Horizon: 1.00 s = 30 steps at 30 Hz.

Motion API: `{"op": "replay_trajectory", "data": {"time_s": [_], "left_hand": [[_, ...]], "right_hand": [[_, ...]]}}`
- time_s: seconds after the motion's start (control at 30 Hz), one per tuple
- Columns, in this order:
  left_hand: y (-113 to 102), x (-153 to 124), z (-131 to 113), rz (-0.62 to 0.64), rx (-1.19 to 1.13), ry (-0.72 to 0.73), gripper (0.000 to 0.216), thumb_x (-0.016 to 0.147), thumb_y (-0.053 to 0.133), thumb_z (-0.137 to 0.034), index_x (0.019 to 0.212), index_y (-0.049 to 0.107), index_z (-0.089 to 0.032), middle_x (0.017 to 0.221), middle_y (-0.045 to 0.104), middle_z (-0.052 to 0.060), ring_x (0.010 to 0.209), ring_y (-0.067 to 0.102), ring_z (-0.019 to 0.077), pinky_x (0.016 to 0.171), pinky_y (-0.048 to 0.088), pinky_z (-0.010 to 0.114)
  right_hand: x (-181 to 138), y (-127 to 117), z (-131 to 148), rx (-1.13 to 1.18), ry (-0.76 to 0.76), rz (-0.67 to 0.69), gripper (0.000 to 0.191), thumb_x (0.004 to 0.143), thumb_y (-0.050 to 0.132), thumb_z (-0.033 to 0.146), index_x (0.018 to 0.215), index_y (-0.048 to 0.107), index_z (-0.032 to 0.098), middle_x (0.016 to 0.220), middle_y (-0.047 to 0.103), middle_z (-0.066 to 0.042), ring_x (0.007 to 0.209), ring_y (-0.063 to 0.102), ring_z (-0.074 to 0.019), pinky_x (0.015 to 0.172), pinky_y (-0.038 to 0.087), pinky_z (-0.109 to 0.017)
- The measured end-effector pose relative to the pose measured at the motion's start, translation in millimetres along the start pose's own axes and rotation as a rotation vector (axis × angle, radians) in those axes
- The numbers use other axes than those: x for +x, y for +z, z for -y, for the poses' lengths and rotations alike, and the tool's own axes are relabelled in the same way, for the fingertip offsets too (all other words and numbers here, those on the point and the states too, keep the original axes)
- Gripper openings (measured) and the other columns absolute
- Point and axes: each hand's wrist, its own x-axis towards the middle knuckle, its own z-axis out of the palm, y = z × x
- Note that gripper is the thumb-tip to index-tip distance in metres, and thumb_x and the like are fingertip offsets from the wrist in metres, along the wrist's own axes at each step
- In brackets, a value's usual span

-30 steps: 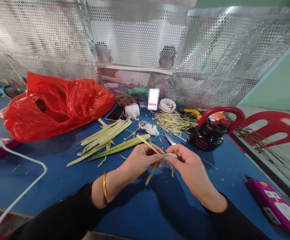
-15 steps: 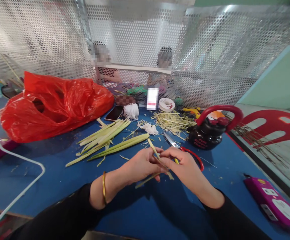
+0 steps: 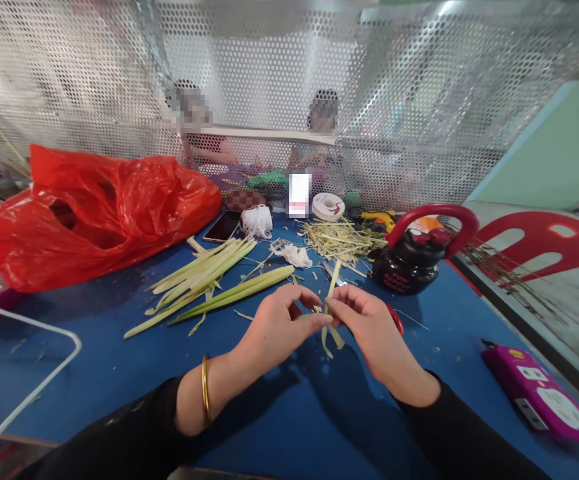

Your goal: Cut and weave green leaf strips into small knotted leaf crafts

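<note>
Between my hands is a pale green leaf strip (image 3: 335, 279), upright and crossed, with its split lower ends hanging below the fingers. My right hand (image 3: 372, 330) pinches it between thumb and fingertips. From the other side, my left hand (image 3: 282, 327), with a gold bangle at the wrist, closes thumb and fingers on the strip too. Left of them lie a pile of pale stalks (image 3: 204, 267) and some greener leaves (image 3: 234, 295) on the blue table (image 3: 269, 427). Scissors (image 3: 396, 320) with red handles are mostly hidden behind my right hand.
A red plastic bag (image 3: 104, 213) fills the left side. Behind are a phone (image 3: 222, 227), white string (image 3: 258, 220), a ribbon spool (image 3: 328, 207) and leaf shreds (image 3: 339, 241). A black jug (image 3: 404, 270) and purple packet (image 3: 539, 390) stand right. Two people sit beyond the perforated screen (image 3: 269, 67).
The leaf strip has turned from slanting to nearly upright. My hands have drawn slightly apart, and the piece that stuck out below my left hand now hangs under the fingers.
</note>
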Motion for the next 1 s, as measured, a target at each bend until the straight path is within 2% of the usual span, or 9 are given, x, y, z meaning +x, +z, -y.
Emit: {"op": "replay_trajectory", "data": {"time_s": [0.07,0.17,0.3,0.5,0.63,0.73,0.87,1.0], "left_hand": [[0,1,1,0.065,0.058,0.033,0.024,0.071,0.072,-0.040,0.080,0.070,-0.018,0.068,0.062,-0.001,0.056,0.047,0.0100,0.052,0.034,0.022],[1,1,-1,0.178,-0.011,-0.041,0.024,0.077,0.065,-0.039,0.079,0.073,-0.016,0.058,0.058,-0.001,0.052,0.044,0.0098,0.051,0.032,0.023],[-1,1,-6,0.219,-0.070,-0.173,0.027,0.077,0.063,-0.040,0.069,0.069,-0.015,0.049,0.052,-0.003,0.043,0.036,0.0071,0.045,0.027,0.022],[-4,1,-4,0.304,-0.072,-0.187,0.022,0.072,0.065,-0.033,0.059,0.065,-0.016,0.049,0.053,-0.003,0.044,0.038,0.0069,0.045,0.026,0.021],[-3,2,-3,0.267,-0.121,-0.191,0.026,0.073,0.066,-0.037,0.057,0.064,-0.016,0.050,0.054,-0.002,0.044,0.037,0.0065,0.045,0.024,0.022],[-4,3,-5,0.195,-0.231,-0.194,0.030,0.079,0.060,-0.043,0.068,0.066,-0.016,0.055,0.058,-0.002,0.043,0.036,0.0055,0.045,0.024,0.021],[-6,4,-8,0.129,-0.311,-0.179,0.038,0.083,0.054,-0.048,0.068,0.064,-0.015,0.057,0.058,-0.002,0.044,0.036,0.0051,0.045,0.024,0.020],[-5,5,-8,0.091,-0.266,-0.153,0.024,0.076,0.065,-0.038,0.071,0.064,-0.015,0.054,0.055,-0.004,0.044,0.036,0.0050,0.045,0.025,0.020]], "right_hand": [[0,1,0,-0.013,-0.007,0.019,0.018,0.075,0.064,0.033,0.068,0.056,0.019,0.061,0.051,0.004,0.056,0.049,-0.0107,0.054,0.041,-0.024],[0,1,-1,-0.079,-0.049,0.035,0.017,0.077,0.062,0.033,0.069,0.055,0.019,0.061,0.050,0.004,0.055,0.046,-0.0109,0.052,0.039,-0.024],[-1,-1,-3,-0.157,-0.128,0.044,0.017,0.078,0.060,0.031,0.067,0.055,0.019,0.062,0.050,0.003,0.058,0.045,-0.0122,0.054,0.038,-0.025],[-4,3,-7,-0.296,-0.220,0.024,0.016,0.079,0.057,0.026,0.065,0.053,0.019,0.061,0.049,0.003,0.058,0.046,-0.0133,0.054,0.038,-0.025],[-2,1,-9,-0.251,-0.196,0.007,0.014,0.081,0.057,0.029,0.071,0.056,0.019,0.064,0.053,0.002,0.061,0.050,-0.0137,0.057,0.041,-0.025],[1,-4,-6,-0.176,-0.132,0.027,0.019,0.086,0.055,0.037,0.081,0.059,0.019,0.072,0.059,0.000,0.068,0.056,-0.0149,0.063,0.044,-0.024],[1,-6,-2,-0.219,-0.114,0.143,0.031,0.089,0.053,0.042,0.069,0.057,0.019,0.064,0.055,0.001,0.062,0.053,-0.0132,0.059,0.042,-0.023],[-3,-3,-2,-0.312,-0.127,0.141,0.031,0.087,0.055,0.039,0.063,0.056,0.018,0.058,0.051,0.002,0.056,0.046,-0.0123,0.054,0.038,-0.023]]}}
